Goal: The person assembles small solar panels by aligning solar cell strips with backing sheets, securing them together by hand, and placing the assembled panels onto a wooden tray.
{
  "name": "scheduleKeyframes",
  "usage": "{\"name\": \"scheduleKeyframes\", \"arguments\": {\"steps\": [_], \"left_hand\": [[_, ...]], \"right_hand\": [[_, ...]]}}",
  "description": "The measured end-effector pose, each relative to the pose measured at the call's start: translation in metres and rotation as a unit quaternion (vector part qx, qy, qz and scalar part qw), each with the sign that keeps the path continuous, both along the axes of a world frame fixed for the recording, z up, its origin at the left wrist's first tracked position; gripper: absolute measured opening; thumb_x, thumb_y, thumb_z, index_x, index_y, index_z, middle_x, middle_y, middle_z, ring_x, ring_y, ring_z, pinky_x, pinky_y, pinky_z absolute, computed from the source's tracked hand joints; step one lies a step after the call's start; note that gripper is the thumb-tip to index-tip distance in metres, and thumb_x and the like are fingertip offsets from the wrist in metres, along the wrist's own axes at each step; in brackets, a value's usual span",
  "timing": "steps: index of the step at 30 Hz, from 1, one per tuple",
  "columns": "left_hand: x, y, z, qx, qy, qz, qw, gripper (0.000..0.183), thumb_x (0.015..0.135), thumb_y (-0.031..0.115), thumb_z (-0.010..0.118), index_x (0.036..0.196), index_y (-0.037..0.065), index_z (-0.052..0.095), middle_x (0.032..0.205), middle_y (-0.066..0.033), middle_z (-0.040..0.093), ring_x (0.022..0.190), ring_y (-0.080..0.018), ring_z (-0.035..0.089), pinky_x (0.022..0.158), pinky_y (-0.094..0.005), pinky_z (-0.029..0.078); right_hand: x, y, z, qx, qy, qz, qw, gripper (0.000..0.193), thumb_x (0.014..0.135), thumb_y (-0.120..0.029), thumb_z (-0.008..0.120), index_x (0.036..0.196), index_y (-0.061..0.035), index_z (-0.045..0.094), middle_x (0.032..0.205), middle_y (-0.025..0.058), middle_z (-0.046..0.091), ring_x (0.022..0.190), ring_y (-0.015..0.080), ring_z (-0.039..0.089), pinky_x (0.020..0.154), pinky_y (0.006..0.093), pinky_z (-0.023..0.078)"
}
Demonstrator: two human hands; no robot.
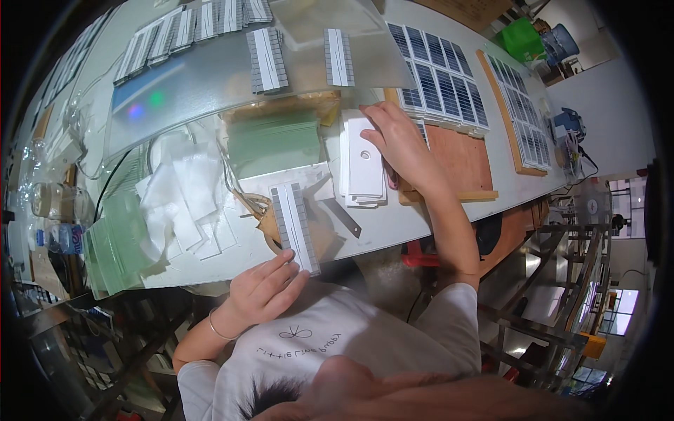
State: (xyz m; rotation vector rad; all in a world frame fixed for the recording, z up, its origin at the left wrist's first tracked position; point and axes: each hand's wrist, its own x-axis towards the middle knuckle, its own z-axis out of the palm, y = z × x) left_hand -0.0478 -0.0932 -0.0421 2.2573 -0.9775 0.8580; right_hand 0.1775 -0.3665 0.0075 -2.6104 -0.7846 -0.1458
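Observation:
A narrow panel point(295, 228), white down the middle with grey segmented strips along both sides, lies at the table's near edge. My left hand point(263, 291) has its thumb and fingers closed on the panel's near end. Further right stands a stack of white rectangular boards point(363, 165); the top one has a round hole. My right hand point(400, 144) reaches over the far end of this stack, thumb and forefinger apart and touching or just above it. Its other fingers are partly hidden. A flat metal blade point(342, 217) lies between the panel and the stack.
Green glass sheets point(274, 144) are stacked ahead, beside white sheets point(179, 189). More green pieces point(112, 245) lie at left. A raised translucent sheet point(203, 98) bears several similar panels point(267, 62). Solar panels point(442, 77) and a wooden tray point(460, 161) are at right.

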Motion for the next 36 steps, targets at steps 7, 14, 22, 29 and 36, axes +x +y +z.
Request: {"name": "scheduleKeyframes", "arguments": {"steps": [7, 14, 22, 29, 36], "left_hand": [[-0.001, -0.001, 0.001, 0.015, -0.007, 0.013, 1.0, 0.03, 0.077, 0.004, 0.079, 0.107, 0.009, 0.074, 0.103, -0.0078, 0.068, 0.105, -0.0276, 0.072, 0.074, -0.0286, 0.059], [0.003, 0.001, -0.001, 0.0, -0.006, 0.001, 1.0, 0.032, 0.078, 0.013, 0.083, 0.108, 0.011, 0.072, 0.107, -0.0067, 0.067, 0.106, -0.0253, 0.069, 0.076, -0.0286, 0.058], [0.01, 0.008, 0.013, -0.009, -0.121, -0.028, 0.992, 0.024, 0.079, 0.007, 0.078, 0.101, 0.011, 0.07, 0.099, -0.0058, 0.063, 0.099, -0.0281, 0.067, 0.071, -0.0316, 0.06], [-0.002, 0.012, 0.021, 0.028, -0.027, -0.039, 0.998, 0.021, 0.077, 0.002, 0.074, 0.098, 0.006, 0.074, 0.095, -0.0045, 0.067, 0.092, -0.022, 0.069, 0.068, -0.0273, 0.058], [-0.003, 0.01, 0.011, 0.035, -0.028, -0.011, 0.999, 0.022, 0.08, 0.005, 0.076, 0.102, 0.005, 0.076, 0.096, -0.005, 0.07, 0.092, -0.0197, 0.07, 0.071, -0.0259, 0.056]], "right_hand": [[-0.014, 0.009, -0.021, -0.055, -0.19, -0.023, 0.98, 0.039, 0.087, -0.01, 0.071, 0.125, -0.0016, 0.064, 0.119, 0.0166, 0.064, 0.115, 0.0342, 0.061, 0.096, 0.0408, 0.05], [-0.052, 0.013, 0.038, 0.026, -0.046, 0.066, 0.996, 0.04, 0.079, 0.012, 0.064, 0.115, -0.0047, 0.063, 0.112, 0.0172, 0.063, 0.104, 0.0363, 0.066, 0.087, 0.0403, 0.055], [-0.095, 0.066, 0.027, 0.309, 0.266, 0.175, 0.896, 0.034, 0.094, 0.003, 0.062, 0.127, -0.0038, 0.053, 0.125, 0.0099, 0.059, 0.112, 0.0214, 0.066, 0.097, 0.0359, 0.056], [-0.096, 0.076, 0.009, 0.279, 0.306, 0.149, 0.898, 0.044, 0.096, -0.006, 0.067, 0.137, -0.0062, 0.051, 0.128, 0.0111, 0.061, 0.111, 0.0245, 0.067, 0.093, 0.0357, 0.057], [-0.093, 0.077, -0.018, 0.247, 0.035, 0.201, 0.947, 0.028, 0.087, -0.001, 0.074, 0.113, -0.0056, 0.069, 0.107, 0.0105, 0.064, 0.094, 0.0253, 0.066, 0.079, 0.0329, 0.056]]}}
